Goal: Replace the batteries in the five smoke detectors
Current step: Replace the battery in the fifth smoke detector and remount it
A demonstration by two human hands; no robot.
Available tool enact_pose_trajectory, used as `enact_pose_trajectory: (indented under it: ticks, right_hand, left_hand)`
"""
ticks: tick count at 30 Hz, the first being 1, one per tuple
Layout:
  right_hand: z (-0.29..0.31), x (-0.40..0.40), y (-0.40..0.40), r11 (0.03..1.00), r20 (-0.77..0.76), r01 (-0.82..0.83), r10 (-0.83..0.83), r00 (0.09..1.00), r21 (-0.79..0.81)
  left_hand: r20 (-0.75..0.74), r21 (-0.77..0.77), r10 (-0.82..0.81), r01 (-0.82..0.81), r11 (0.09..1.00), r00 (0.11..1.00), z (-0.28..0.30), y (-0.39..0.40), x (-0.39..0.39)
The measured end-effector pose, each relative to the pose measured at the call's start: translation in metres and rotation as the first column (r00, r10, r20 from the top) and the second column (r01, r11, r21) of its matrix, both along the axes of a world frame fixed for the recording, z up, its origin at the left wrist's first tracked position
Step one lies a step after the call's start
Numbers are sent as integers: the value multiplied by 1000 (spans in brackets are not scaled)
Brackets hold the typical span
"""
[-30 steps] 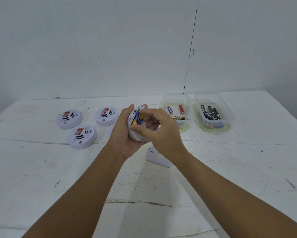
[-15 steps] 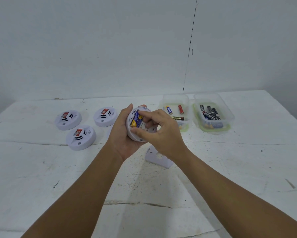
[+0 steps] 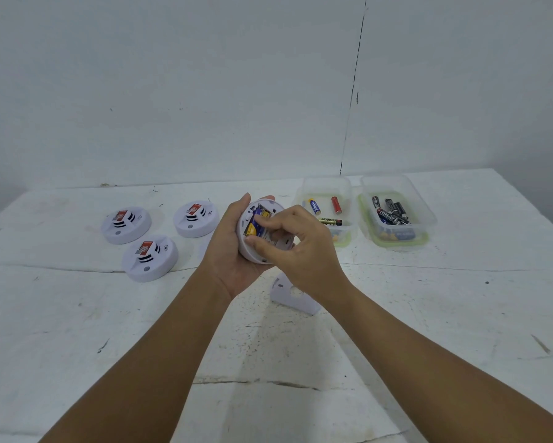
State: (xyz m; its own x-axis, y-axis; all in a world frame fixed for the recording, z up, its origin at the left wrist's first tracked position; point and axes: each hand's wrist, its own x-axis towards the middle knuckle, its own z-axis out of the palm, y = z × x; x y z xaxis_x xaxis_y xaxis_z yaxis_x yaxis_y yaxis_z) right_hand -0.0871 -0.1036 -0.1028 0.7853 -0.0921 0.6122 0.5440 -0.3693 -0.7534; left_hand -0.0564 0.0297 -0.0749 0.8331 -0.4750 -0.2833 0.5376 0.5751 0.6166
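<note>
My left hand (image 3: 233, 247) cups the open smoke detector (image 3: 262, 233), back side facing me, fingers wrapped round its rim, lifted above the white table (image 3: 268, 362). Blue-and-yellow batteries (image 3: 256, 223) sit in its compartment. My right hand (image 3: 296, 247) is over the detector, index fingertip (image 3: 259, 220) on the batteries, thumb against the lower rim, other fingers curled; whether it pinches a battery I cannot tell. Hands together on the detector. Just below the detector, on the table, the detached white cover plate (image 3: 296, 295). Left of the detector, three closed detectors: nearest (image 3: 195, 219), far left (image 3: 126, 224), front left (image 3: 150, 258). Right of the detector, a clear tub (image 3: 327, 190) with a few loose batteries, touching or just beside a second tub (image 3: 396, 187) holding more, mostly black ones.
</note>
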Motion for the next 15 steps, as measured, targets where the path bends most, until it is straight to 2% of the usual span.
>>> enact_pose_trajectory:
  ticks: [7,12,15]
  right_hand:
    - [-7,0,-1,1000,35,9,-8,999,-21]
    - [-6,2,-2,994,103,26,-15,995,-105]
    - [-6,3,-1,996,119,13,-3,993,-84]
  left_hand:
    - [4,6,5,-5,1000,1000,-1,-2,-1]
    - [16,2,-6,6,1000,1000,3,-3,-2]
    - [21,6,-17,17,1000,1000,6,-2,-1]
